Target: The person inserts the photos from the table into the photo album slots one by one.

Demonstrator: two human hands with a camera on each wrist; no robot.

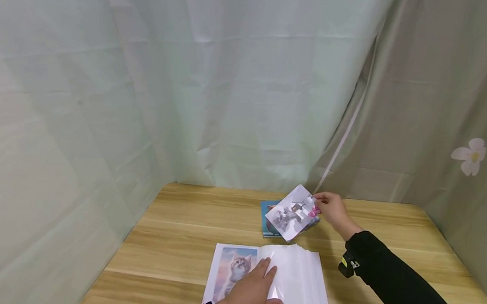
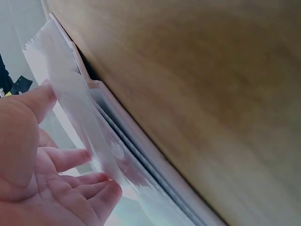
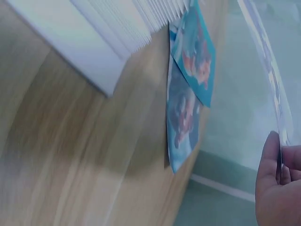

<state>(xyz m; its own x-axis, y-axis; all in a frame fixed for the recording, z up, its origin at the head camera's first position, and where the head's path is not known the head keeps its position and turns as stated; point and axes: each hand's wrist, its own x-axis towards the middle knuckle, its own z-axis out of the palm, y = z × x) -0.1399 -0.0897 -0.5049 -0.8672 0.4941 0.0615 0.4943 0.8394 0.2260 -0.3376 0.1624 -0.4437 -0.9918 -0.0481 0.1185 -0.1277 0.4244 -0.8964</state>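
A photo album [image 1: 290, 276] lies open on the table, with a kitten picture [image 1: 230, 270] in its left page. Across the middle of the album my left hand [image 1: 251, 290] rests with spread fingers, and its fingertips touch the clear sleeve pages [image 2: 70, 89] in the left wrist view. My right hand [image 1: 334, 211] pinches a picture card [image 1: 288, 212] by its edge, between thumb and fingers. The card is tilted above other picture cards [image 1: 269, 221] behind the album, partly covering them. Seen edge-on in the right wrist view, the held card [image 3: 273, 80] looks thin and slightly bent.
Two overlapping picture cards with blue backgrounds [image 3: 188, 94] show on the table beside the album's page edges [image 3: 164, 19]. The wooden table [image 1: 170, 251] meets pale hanging curtains [image 1: 244, 100] at the back and sides. A black sleeve [image 1: 387, 264] covers the right arm.
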